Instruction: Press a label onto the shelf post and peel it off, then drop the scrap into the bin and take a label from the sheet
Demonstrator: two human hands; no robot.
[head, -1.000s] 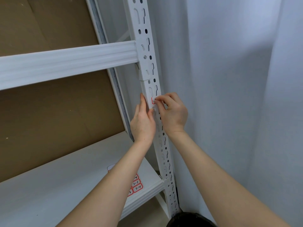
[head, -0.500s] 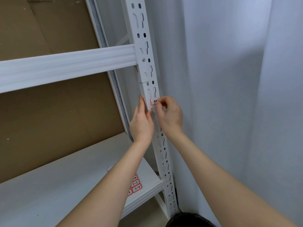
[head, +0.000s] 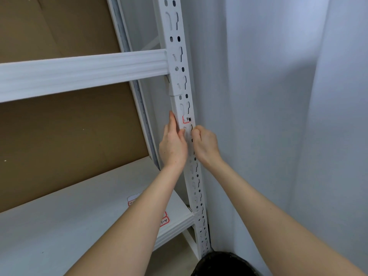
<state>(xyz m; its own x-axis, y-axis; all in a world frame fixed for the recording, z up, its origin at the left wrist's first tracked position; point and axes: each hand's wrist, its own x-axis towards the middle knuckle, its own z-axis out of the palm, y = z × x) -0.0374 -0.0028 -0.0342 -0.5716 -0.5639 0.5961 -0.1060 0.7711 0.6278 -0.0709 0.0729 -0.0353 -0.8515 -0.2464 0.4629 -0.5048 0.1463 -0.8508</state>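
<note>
Red-edged label (head: 187, 119) on upright (head: 180, 80), both hands just below, L (head: 172, 144) & R (head: 205, 145).

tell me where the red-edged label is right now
In the head view, the red-edged label sits on the white slotted upright, just above both hands, below the crossbeam.

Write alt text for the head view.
Two bare hands meet at a white perforated metal shelf upright, just below a small red-bordered label stuck on it: the left hand rests along its left edge, the right hand is curled at its right edge. More red-bordered labels lie on the white shelf board below.
</note>
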